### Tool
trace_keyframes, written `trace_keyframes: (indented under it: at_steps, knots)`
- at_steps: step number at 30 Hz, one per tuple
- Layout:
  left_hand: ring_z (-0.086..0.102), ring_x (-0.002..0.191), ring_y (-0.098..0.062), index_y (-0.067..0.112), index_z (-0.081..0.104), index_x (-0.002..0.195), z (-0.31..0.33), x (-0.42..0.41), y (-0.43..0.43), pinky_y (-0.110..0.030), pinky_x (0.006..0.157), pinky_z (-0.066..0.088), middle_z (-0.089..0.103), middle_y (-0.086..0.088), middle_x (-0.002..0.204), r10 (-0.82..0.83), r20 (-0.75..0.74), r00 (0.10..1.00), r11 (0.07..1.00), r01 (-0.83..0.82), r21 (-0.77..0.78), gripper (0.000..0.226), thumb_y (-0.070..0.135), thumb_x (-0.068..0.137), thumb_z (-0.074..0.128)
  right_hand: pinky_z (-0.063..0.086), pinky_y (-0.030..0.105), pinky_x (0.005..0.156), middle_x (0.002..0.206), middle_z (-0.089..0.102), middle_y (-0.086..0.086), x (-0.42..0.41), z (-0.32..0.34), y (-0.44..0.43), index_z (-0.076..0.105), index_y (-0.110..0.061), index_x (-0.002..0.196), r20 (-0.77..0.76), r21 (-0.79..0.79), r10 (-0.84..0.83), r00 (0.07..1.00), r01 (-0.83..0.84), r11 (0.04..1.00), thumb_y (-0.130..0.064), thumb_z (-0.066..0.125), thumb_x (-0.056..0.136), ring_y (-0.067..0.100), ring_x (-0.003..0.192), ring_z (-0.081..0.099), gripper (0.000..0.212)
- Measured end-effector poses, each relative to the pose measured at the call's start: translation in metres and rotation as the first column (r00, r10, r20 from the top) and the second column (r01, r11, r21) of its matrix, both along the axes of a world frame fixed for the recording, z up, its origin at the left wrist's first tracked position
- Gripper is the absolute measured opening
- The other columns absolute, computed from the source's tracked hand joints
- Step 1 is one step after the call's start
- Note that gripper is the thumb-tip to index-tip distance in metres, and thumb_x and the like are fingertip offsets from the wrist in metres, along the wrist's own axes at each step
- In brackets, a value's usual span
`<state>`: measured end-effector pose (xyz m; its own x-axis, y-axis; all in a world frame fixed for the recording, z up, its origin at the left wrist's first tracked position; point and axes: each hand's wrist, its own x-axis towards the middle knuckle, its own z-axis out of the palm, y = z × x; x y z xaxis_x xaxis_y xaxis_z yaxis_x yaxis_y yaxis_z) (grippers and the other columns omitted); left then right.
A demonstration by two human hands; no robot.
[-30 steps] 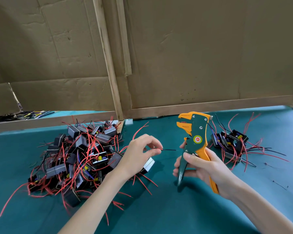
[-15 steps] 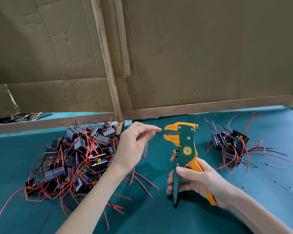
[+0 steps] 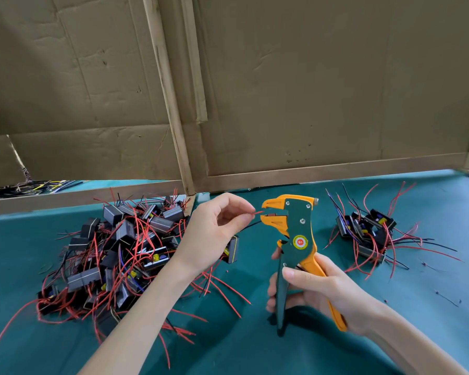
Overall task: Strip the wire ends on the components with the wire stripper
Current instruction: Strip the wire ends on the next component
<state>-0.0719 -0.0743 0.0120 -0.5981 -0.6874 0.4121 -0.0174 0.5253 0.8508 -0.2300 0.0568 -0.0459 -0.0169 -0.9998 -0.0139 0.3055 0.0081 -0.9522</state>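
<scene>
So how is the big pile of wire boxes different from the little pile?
The big pile holds many more components than the little pile. The big pile is heaped and spreads wide; the little pile is a low, tight cluster. The big pile lies by the left hand, the little pile past the right hand. Both are dark blocks with red and black wires.

Head-worn camera looks forward-down, near the table [image 3: 241, 353].
</scene>
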Motion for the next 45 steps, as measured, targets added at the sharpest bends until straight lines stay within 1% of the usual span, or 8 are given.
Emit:
trace_keyframes:
  at_steps: [13, 16, 20, 25, 32, 38, 42, 45]
  knots:
    - [0.066, 0.078, -0.004, 0.013, 0.063, 0.095, 0.013, 0.010, -0.003, -0.012, 0.071, 0.048, 0.072, 0.005, 0.079, -0.120, 0.012, 0.993, 0.985, 0.118, 0.122, 0.019, 0.008, 0.079, 0.073, 0.055, 0.045, 0.076, 0.090, 0.067, 0.027, 0.000, 0.005, 0.005, 0.062, -0.013, 0.108, -0.065, -0.015, 0.067, 0.996, -0.069, 0.998, -0.036, 0.086, 0.072, 0.047, 0.083, 0.067, 0.049]
    - [0.066, 0.077, -0.008, 0.016, 0.061, 0.098, 0.016, 0.014, -0.003, -0.015, 0.073, 0.049, 0.074, -0.002, 0.081, -0.137, 0.038, 0.990, 0.981, 0.130, 0.146, 0.026, 0.017, 0.075, 0.074, 0.055, 0.044, 0.076, 0.089, 0.067, 0.026, 0.000, 0.005, 0.006, 0.060, -0.012, 0.109, -0.085, -0.012, 0.079, 0.993, -0.080, 0.997, -0.038, 0.086, 0.070, 0.046, 0.082, 0.067, 0.053]
    - [0.065, 0.076, -0.012, 0.017, 0.059, 0.100, 0.018, 0.017, -0.005, -0.018, 0.074, 0.051, 0.075, -0.004, 0.082, -0.135, 0.100, 0.986, 0.983, 0.121, 0.135, 0.026, 0.013, 0.080, 0.074, 0.055, 0.042, 0.074, 0.088, 0.068, 0.025, 0.001, 0.005, 0.006, 0.054, -0.007, 0.112, -0.095, -0.009, 0.082, 0.992, -0.084, 0.996, -0.040, 0.088, 0.068, 0.044, 0.081, 0.067, 0.065]
    - [0.064, 0.077, -0.013, 0.019, 0.057, 0.100, 0.019, 0.018, -0.005, -0.026, 0.076, 0.050, 0.075, -0.003, 0.082, -0.140, 0.139, 0.980, 0.983, 0.122, 0.134, 0.027, 0.013, 0.080, 0.074, 0.055, 0.043, 0.074, 0.087, 0.068, 0.025, 0.001, 0.007, 0.007, 0.058, -0.009, 0.111, -0.108, -0.008, 0.084, 0.991, -0.086, 0.996, -0.040, 0.088, 0.067, 0.043, 0.080, 0.067, 0.062]
    - [0.060, 0.070, -0.014, 0.018, 0.049, 0.099, 0.024, 0.021, -0.004, -0.019, 0.063, 0.045, 0.074, -0.004, 0.081, -0.166, 0.148, 0.975, 0.977, 0.142, 0.156, 0.033, 0.015, 0.077, 0.074, 0.056, 0.038, 0.072, 0.082, 0.068, 0.022, 0.004, 0.008, 0.009, 0.071, -0.011, 0.091, -0.189, -0.021, 0.075, 0.979, -0.081, 0.997, -0.044, 0.087, 0.068, 0.038, 0.075, 0.068, 0.043]
    - [0.063, 0.075, -0.017, 0.015, 0.044, 0.096, 0.027, 0.023, -0.002, -0.024, 0.071, 0.047, 0.075, -0.006, 0.083, -0.188, 0.129, 0.974, 0.974, 0.168, 0.149, 0.034, 0.010, 0.078, 0.072, 0.055, 0.036, 0.063, 0.071, 0.066, 0.019, 0.006, 0.009, 0.009, 0.069, -0.016, 0.074, -0.235, -0.002, 0.027, 0.972, -0.029, 1.000, -0.037, 0.082, 0.070, 0.034, 0.062, 0.065, 0.025]
    - [0.060, 0.075, -0.020, 0.014, 0.043, 0.096, 0.029, 0.024, -0.002, -0.027, 0.070, 0.045, 0.075, -0.007, 0.083, -0.188, 0.132, 0.973, 0.975, 0.168, 0.146, 0.033, 0.006, 0.081, 0.071, 0.054, 0.036, 0.059, 0.065, 0.064, 0.017, 0.010, 0.008, 0.009, 0.066, -0.019, 0.068, -0.259, 0.007, -0.002, 0.966, 0.004, 1.000, -0.040, 0.080, 0.068, 0.032, 0.056, 0.062, 0.025]
    - [0.063, 0.073, -0.013, 0.014, 0.044, 0.097, 0.029, 0.025, -0.002, -0.019, 0.068, 0.048, 0.075, -0.009, 0.084, -0.187, 0.124, 0.974, 0.974, 0.168, 0.150, 0.031, 0.003, 0.082, 0.070, 0.052, 0.036, 0.055, 0.061, 0.060, 0.017, 0.014, 0.004, 0.009, 0.064, -0.017, 0.066, -0.257, -0.009, -0.049, 0.965, 0.048, 0.999, -0.040, 0.080, 0.066, 0.030, 0.051, 0.059, 0.028]
